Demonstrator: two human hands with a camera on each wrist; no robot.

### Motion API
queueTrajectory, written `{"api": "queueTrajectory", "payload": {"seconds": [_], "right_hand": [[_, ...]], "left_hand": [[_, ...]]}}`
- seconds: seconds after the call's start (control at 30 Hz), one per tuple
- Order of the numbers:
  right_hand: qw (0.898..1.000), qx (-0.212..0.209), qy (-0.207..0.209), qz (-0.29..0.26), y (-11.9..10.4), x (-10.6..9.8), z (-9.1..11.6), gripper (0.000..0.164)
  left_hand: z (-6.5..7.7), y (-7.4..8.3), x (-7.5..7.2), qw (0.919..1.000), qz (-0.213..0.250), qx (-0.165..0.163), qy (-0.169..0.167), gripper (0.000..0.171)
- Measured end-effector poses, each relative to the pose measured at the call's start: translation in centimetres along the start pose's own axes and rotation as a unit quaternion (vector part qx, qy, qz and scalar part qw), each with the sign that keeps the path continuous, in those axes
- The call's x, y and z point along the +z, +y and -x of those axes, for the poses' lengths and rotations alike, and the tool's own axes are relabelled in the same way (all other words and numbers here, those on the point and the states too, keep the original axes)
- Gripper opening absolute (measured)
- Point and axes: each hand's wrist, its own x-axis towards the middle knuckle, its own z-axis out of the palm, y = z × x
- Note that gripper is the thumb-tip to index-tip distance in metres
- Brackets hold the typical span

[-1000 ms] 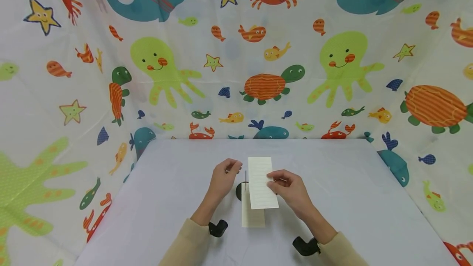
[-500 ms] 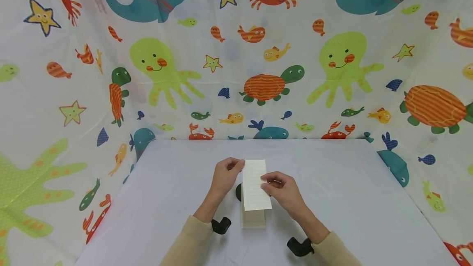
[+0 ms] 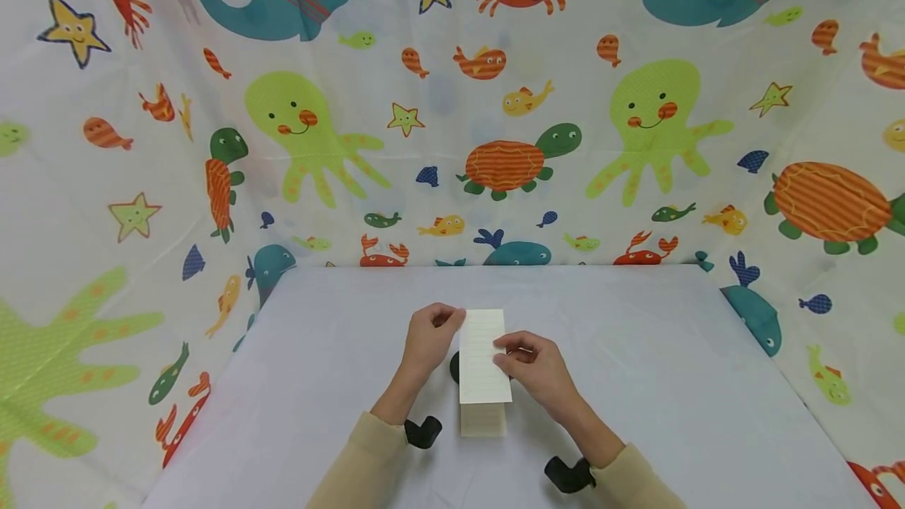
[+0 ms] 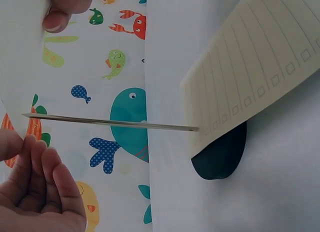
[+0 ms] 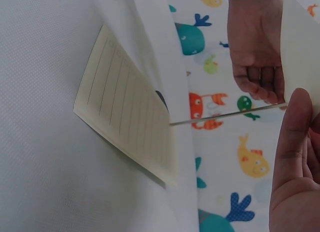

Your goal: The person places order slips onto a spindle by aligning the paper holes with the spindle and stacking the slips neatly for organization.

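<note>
A paper spike's thin metal rod (image 4: 110,122) rises from its dark round base (image 4: 222,154). Lined sheets (image 5: 127,97) are threaded low on the rod, over the base. Above them, a loose lined sheet of paper (image 3: 481,375) is held up between both hands. My right hand (image 3: 536,364) pinches its right edge between thumb and fingers. At the upper left corner, my left hand (image 3: 427,336) pinches it with thumb and forefinger, the other fingers curled. In the left wrist view, the rod's pointed tip reaches the held sheet (image 4: 20,57) close to the left fingertips.
A white cloth covers the table (image 3: 622,383). Behind it and along the sides hangs a curtain (image 3: 417,218) printed with sea animals. Black wrist cameras (image 3: 424,432) sit at both cuffs, low over the table.
My right hand has carried the sheet leftward over the spike, hiding the rod in the head view. My left hand, earlier apart from the sheet, now grips its upper left corner.
</note>
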Motion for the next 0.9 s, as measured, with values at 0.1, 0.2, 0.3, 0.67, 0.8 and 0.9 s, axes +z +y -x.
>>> {"api": "queueTrajectory", "payload": {"seconds": [0.1,0.2,0.3,0.67,0.8,0.9], "right_hand": [[1.0,0.001,-0.001,-0.002,0.08,0.02,0.03,0.022],[1.0,0.001,-0.001,-0.003,0.11,0.01,0.08,0.022],[1.0,0.002,-0.002,-0.005,0.11,0.0,0.12,0.023],[1.0,0.003,-0.002,-0.02,0.04,-0.01,0.1,0.025],[1.0,0.004,-0.005,-0.023,0.0,-0.01,0.08,0.025],[1.0,0.002,-0.004,-0.023,0.07,-0.02,0.05,0.025]], "left_hand": [[0.06,0.06,0.04,1.0,-0.001,-0.002,0.001,0.021],[0.15,0.14,0.09,1.0,-0.001,-0.005,0.002,0.021],[0.17,0.18,0.16,1.0,-0.006,-0.007,0.005,0.021],[-0.18,0.03,0.19,0.9999,-0.009,0.003,0.008,0.021],[-0.2,0.14,0.18,0.9999,-0.01,0.005,0.007,0.021],[-0.23,0.22,0.19,0.9999,-0.009,0.004,0.007,0.021]]}}
